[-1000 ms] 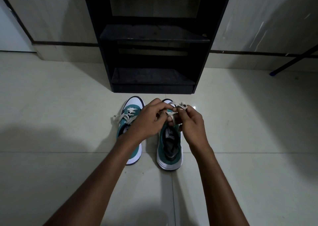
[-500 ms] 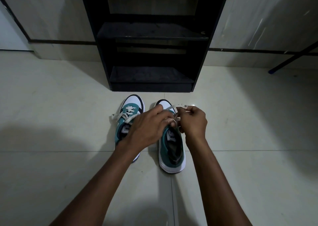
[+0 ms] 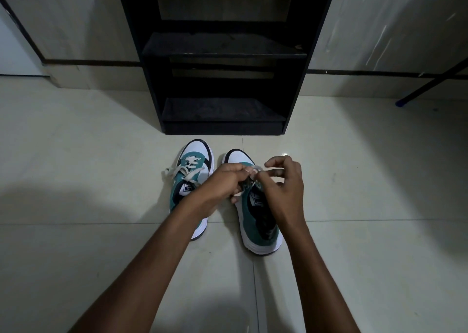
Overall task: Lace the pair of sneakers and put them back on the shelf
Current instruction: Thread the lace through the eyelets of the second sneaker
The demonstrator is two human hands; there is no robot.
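Observation:
Two green-and-white sneakers stand side by side on the floor, toes toward the shelf. The left sneaker (image 3: 190,178) has pale laces crossed over its front, with loose ends trailing off its left side. Over the right sneaker (image 3: 255,221) both hands meet. My left hand (image 3: 222,183) pinches the pale lace (image 3: 257,168) above the tongue. My right hand (image 3: 285,188) grips the same lace from the right, thumb and forefinger closed on it, other fingers curled. The hands hide most of that shoe's eyelets.
A black open shelf unit (image 3: 222,53) stands against the wall just beyond the shoes, with a low shelf board (image 3: 222,111) and a higher one. A dark slanted pole with a blue tip (image 3: 402,102) rests at the right. Pale floor tiles surround the shoes.
Both hands have shifted slightly lower over the right sneaker. My right hand has opened its upper fingers a little while still pinching the lace. The left sneaker has not moved.

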